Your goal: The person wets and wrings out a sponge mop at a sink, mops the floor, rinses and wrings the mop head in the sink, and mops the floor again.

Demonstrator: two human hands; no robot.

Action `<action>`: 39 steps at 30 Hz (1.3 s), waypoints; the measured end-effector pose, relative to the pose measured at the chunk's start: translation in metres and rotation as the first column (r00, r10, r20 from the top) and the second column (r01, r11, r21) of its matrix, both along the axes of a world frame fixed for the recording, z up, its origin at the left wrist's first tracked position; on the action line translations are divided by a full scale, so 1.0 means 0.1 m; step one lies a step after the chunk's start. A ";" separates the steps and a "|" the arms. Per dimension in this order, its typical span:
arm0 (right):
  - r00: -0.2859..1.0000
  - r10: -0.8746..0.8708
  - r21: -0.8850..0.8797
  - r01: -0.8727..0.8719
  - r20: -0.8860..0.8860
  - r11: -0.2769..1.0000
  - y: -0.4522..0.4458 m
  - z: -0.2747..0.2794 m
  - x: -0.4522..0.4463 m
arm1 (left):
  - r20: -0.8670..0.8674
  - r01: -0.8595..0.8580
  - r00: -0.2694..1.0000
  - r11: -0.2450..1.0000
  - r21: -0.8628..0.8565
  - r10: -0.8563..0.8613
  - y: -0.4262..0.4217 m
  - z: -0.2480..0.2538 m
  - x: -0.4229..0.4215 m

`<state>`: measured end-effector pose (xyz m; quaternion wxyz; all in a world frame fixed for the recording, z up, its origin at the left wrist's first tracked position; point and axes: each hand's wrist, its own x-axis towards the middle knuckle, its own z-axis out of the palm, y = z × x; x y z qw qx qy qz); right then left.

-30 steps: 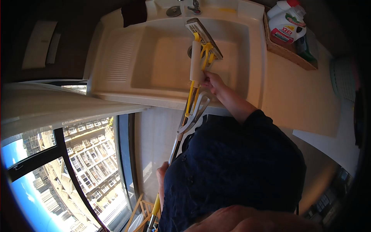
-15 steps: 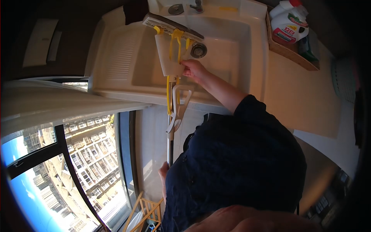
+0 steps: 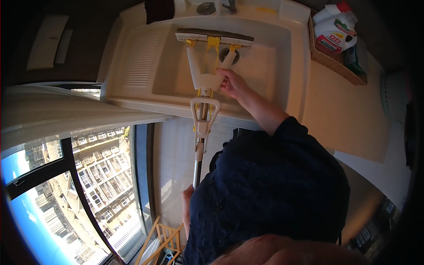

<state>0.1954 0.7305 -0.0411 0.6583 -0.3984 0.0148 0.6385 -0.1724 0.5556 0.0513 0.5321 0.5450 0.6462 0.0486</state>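
A sponge mop with a white and yellow frame lies across the front edge of the sink, its flat grey head over the basin near the drain. My right hand is closed on the right arm of the white mop frame. Lower down, my left hand is wrapped round the metal pole, partly hidden by my dark shirt. The white lever handle on the pole sits between my two hands.
A faucet and a round metal strainer are at the sink's back. A basket with detergent bottles stands on the right counter. Left are a curtain and a window; a wooden rack is below.
The mop head has swung left, then turned face-on and now lies nearly level across the basin. My right hand has moved with it, while my left hand stays on the pole.
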 end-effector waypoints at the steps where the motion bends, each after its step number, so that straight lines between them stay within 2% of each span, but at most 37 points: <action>1: 0.997 -0.073 -0.004 0.073 -0.014 0.997 -0.03 -0.02 0.05 | -0.006 0.003 1.000 1.000 0.008 -0.002 0.00 -0.01 0.01; 2: 0.997 -0.079 -0.004 0.079 -0.011 0.997 -0.06 -0.01 0.09 | -0.011 0.008 1.000 1.000 0.016 -0.008 0.00 -0.02 0.03; 4: 0.987 -0.154 0.134 0.147 0.046 0.980 -0.12 0.04 0.16 | -0.022 0.023 1.000 0.999 0.033 -0.023 0.03 -0.05 0.05; 5: 0.986 -0.162 0.135 0.154 0.047 0.979 -0.14 0.12 0.18 | -0.028 0.030 0.999 0.999 0.042 -0.029 0.04 -0.07 0.06; 7: 0.963 -0.164 0.102 0.145 0.212 0.984 -0.18 0.30 0.20 | -0.040 0.044 0.998 0.997 0.061 -0.042 0.06 -0.09 0.06; 8: 0.962 -0.171 0.104 0.152 0.212 0.983 -0.17 0.29 0.20 | -0.047 0.051 0.998 0.996 0.071 -0.048 0.07 -0.10 0.06; 10: 0.889 -0.110 0.050 0.098 0.444 0.994 -0.13 0.25 0.19 | -0.061 0.060 0.997 0.994 0.094 -0.054 0.10 -0.13 0.06; 11: 0.889 -0.114 0.053 0.101 0.443 0.993 -0.12 0.30 0.17 | -0.070 0.063 0.996 0.992 0.106 -0.055 0.11 -0.14 0.05; 13: 0.812 -0.003 0.028 -0.017 0.584 0.999 -0.12 0.44 0.13 | -0.091 0.068 0.994 0.990 0.126 -0.057 0.12 -0.16 0.03; 15: 0.800 0.014 0.046 -0.053 0.600 0.998 -0.05 0.41 0.13 | -0.111 0.070 0.992 0.987 0.141 -0.054 0.10 -0.18 0.02; 17: 0.736 0.080 0.047 -0.150 0.672 0.988 0.03 0.33 0.13 | -0.130 0.070 0.990 0.984 0.162 -0.049 0.09 -0.20 0.01; 27: 0.709 0.009 0.046 -0.057 0.705 0.997 0.14 0.33 -0.06 | -0.203 0.060 0.979 0.970 0.237 -0.011 -0.05 -0.36 -0.08; 29: 0.682 0.028 0.047 -0.090 0.731 0.995 0.17 0.37 -0.07 | -0.221 0.074 0.975 0.965 0.254 -0.016 -0.08 -0.35 -0.05; 30: 0.611 0.056 0.032 -0.132 0.790 0.991 0.20 0.38 -0.04 | -0.228 0.084 0.973 0.961 0.264 -0.022 -0.07 -0.34 -0.01; 34: 0.561 0.085 0.033 -0.197 0.823 0.980 0.30 0.61 -0.11 | -0.267 0.119 0.963 0.947 0.298 -0.037 -0.01 -0.32 0.05; 39: 0.568 0.118 0.040 -0.258 0.814 0.965 0.35 0.82 -0.16 | -0.309 0.119 0.951 0.935 0.334 -0.011 -0.10 -0.32 0.08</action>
